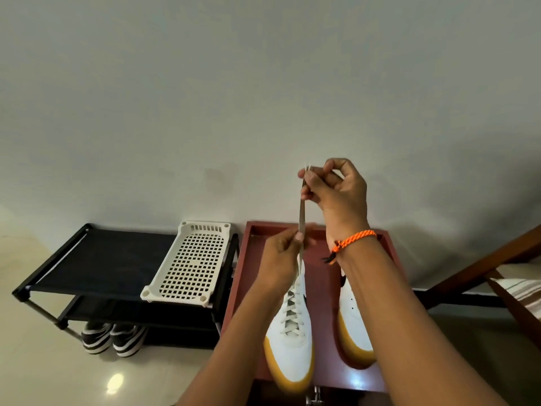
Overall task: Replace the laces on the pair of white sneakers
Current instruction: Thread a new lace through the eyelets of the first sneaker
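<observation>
Two hands working | left sneaker [291, 326] sitting on red tray [389, 244] | right hand [336, 183], left hand [281, 250] pinching lace [301, 215] above it | advice: keep lace ends even, taut.

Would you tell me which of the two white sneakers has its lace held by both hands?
The left white sneaker; its lace runs up between both hands, while the right sneaker lies untouched.

Red tray [322, 291] bears two white sneakers [292, 326]; rack [96, 259] bears basket [190, 262].
</observation>
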